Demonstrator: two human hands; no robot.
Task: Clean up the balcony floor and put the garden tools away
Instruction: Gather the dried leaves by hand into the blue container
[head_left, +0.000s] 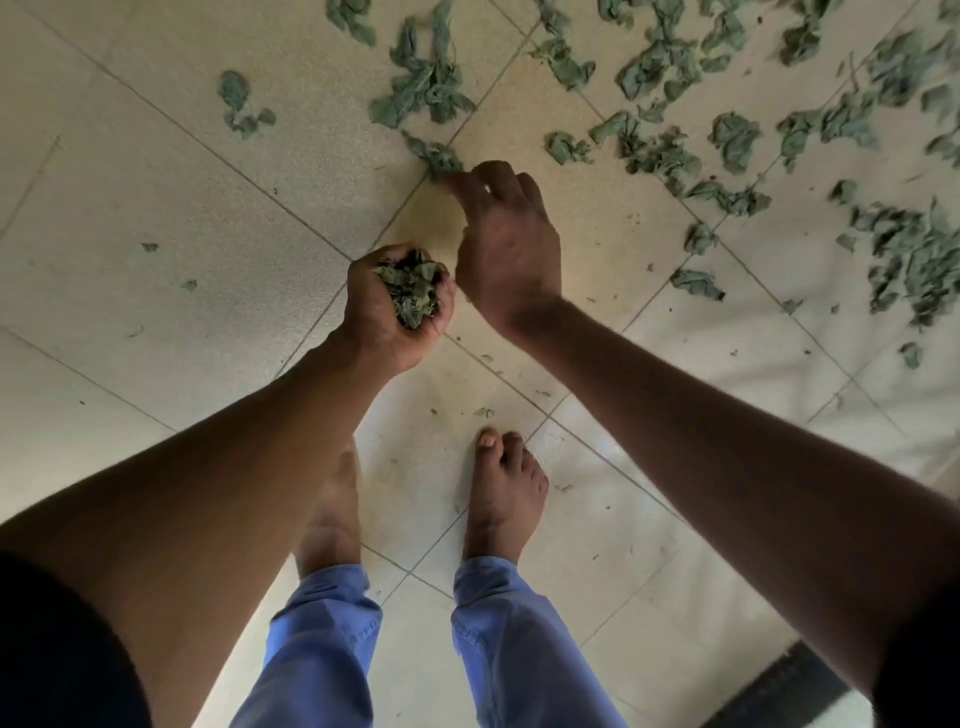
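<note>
While leaves (675, 104) litter the tiled floor (156, 208), left hand (384, 312) cups a clump (410, 291); right hand (504, 244) pinches one leaf (436, 156).

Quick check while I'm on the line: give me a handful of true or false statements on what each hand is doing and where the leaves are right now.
1. The left hand grips a bunch of leaves. True.
2. The right hand is holding a broom. False: its fingers pinch at a leaf clump on the tiled floor.
3. Most loose leaves lie ahead and to the person's right. True.
4. The floor is already swept clean. False: many leaves remain scattered.
5. The person wears shoes. False: the feet are bare.
</note>
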